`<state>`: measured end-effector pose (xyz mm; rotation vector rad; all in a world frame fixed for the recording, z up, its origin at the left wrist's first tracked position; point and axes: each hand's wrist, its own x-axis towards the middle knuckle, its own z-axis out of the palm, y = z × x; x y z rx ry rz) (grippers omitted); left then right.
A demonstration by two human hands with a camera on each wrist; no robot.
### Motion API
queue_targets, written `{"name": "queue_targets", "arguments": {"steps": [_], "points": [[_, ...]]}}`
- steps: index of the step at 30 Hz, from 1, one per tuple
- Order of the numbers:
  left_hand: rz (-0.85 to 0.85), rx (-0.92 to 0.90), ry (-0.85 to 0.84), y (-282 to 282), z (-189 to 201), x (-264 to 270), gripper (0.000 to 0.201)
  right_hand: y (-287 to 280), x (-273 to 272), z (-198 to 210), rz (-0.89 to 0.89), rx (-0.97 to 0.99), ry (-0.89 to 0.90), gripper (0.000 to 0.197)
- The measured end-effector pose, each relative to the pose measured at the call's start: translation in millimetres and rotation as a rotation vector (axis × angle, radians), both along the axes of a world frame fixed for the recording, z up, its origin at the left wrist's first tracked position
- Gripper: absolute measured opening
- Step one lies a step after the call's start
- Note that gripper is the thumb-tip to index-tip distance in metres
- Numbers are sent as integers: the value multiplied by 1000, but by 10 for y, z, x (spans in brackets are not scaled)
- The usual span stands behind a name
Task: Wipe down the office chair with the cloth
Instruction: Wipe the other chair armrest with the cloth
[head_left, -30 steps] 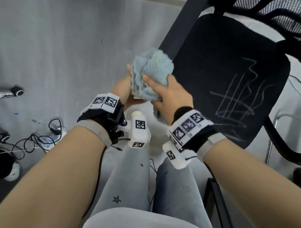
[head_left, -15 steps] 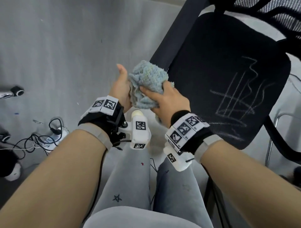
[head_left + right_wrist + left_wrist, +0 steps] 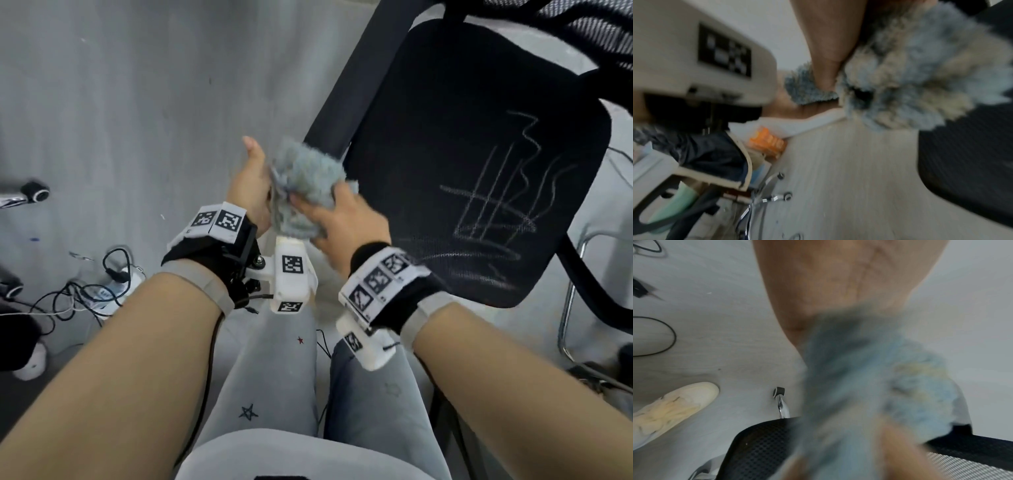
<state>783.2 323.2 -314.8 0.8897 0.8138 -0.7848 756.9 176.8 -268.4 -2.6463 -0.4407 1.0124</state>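
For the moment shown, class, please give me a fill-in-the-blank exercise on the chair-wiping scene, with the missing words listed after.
1. Both hands hold a fluffy blue ____ bunched between them.
2. The chair seat bears pale scribbled ____ that look like chalk.
3. The cloth is held beside the seat's ____ edge as the head camera sees it.
4. The left hand and right hand wear tagged bands at the ____.

Missing words: cloth; lines; left; wrists

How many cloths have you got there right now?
1. The blue fluffy cloth is bunched between the left hand and the right hand, just off the front edge of the chair seat. No other shows; one could be out of view.
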Motion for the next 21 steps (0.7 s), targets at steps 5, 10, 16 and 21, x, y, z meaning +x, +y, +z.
{"name": "queue_targets", "arguments": {"steps": [5, 10, 16, 21], "points": [[156, 338, -93, -179, 66, -80, 59, -74, -49, 52, -111, 250, -104, 55], [-6, 194, -48, -101, -65, -124, 80, -128, 420, 114, -384, 310, -214, 61], [79, 127, -57, -118, -36, -122, 70, -148, 202, 44, -242, 228, -69, 62], [50, 148, -44, -169, 9, -205, 47, -254, 221, 124, -236, 244, -111, 50]]}}
